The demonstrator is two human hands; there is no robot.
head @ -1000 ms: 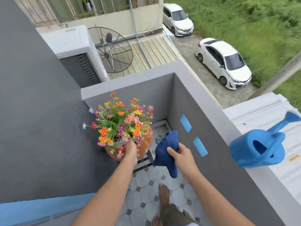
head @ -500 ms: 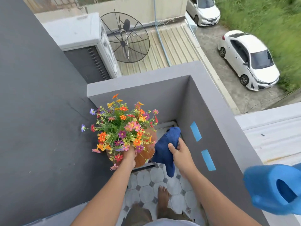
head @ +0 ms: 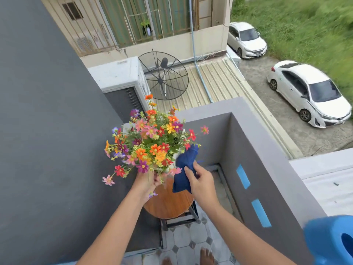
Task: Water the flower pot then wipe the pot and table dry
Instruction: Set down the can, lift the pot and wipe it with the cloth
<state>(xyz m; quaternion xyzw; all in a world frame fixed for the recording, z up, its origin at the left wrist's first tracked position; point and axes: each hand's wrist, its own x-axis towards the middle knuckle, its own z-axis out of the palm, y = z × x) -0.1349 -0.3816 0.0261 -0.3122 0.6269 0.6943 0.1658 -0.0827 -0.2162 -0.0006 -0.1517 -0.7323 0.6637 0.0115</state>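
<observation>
Clearly the drying step is in hand: the left hand [head: 148,181] grips the flower pot [head: 164,170] from its near side, fingers closed around it under the blooms, and seems to hold it raised above the round wooden bench [head: 168,204], though the flowers [head: 150,142] hide most of the pot and I cannot tell whether it is fully clear of the bench. The right hand [head: 200,181] is closed on a dark blue cloth [head: 185,170], thumb on top, and the cloth lies against the pot's right flank. So the pot sits just left of and slightly beyond the cloth hand, its axis upright, and the wipe probably calls for a sweep leftward and around the wall of the pot. Room is tight: the grey parapet wall [head: 254,169] stands close on the right, the dark wall [head: 47,131] close on the left, and the bench top is small, with open tiled floor [head: 191,243] nearer the bare feet. A blue watering can [head: 332,240] rests on the parapet at lower right, well apart from both hands.
</observation>
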